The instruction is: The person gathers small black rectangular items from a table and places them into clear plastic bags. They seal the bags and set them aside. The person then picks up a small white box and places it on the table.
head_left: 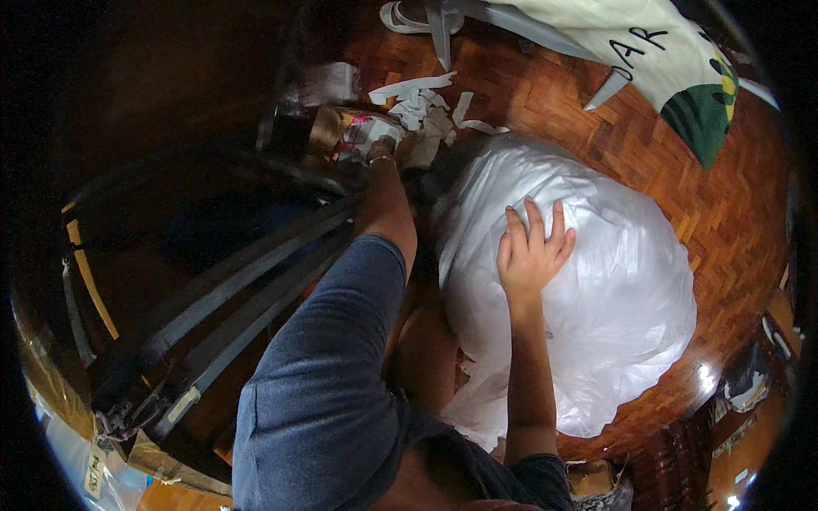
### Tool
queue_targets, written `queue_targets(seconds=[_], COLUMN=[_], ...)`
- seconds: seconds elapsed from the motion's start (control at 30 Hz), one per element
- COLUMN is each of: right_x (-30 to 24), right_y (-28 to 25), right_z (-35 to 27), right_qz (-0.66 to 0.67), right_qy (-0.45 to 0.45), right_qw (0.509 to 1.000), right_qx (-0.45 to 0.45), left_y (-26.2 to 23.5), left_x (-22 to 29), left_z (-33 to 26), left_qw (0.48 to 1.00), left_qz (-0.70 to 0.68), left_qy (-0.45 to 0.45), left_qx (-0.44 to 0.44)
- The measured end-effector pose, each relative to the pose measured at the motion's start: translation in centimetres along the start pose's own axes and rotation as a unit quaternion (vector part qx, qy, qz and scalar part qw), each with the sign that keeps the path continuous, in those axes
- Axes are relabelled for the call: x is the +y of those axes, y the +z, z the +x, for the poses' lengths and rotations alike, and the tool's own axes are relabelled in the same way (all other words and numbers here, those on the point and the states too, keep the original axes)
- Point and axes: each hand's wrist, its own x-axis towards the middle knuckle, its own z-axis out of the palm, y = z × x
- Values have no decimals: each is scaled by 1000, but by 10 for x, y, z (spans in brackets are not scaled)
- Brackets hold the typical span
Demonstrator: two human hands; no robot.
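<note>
My right hand lies on a large, bulging white plastic bag, its fingers spread over the film. My left arm stretches away to the far left, where my left hand is at a printed white-and-red package. The fingers of that hand are dark and mostly hidden, so I cannot tell whether they grip it. A brown cardboard piece adjoins the package on its left. Torn white paper strips lie on the floor just beyond.
Dark curved bars run along my left side. Across the herringbone wood floor, a pale cloth with a green patch hangs over grey legs, and a shoe rests at the far edge. Assorted items lie at the right.
</note>
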Motion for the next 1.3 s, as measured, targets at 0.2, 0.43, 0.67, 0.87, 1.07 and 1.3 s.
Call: queue_targets(seconds=[0.2, 0.43, 0.67, 0.87, 1.07, 1.3], right_x=[-2, -3, -4, -4, -2, -11], right_y=[2, 4, 5, 5, 7, -8], right_z=[1, 0, -2, -3, -5, 0], right_qz=[4, -4, -13, -17, -17, -5], right_qy=[-7, -1, -12, -10, -2, 12], right_qw=[1000, 1000, 1000, 1000, 999, 998], right_qx=[0, -8, -1, -10, -31, -64], left_y=[-9, -11, -19, -27, -55, -114], left_x=[-2, 1, 11, 30, 68, 108], left_z=[13, 6, -11, -40, -98, -174], left_qw=[999, 998, 995, 989, 978, 961], left_qz=[-28, -44, -75, -89, -75, -112], left_qy=[8, 18, 26, 53, 82, 247], left_qx=[22, 35, 61, 110, 174, 48])
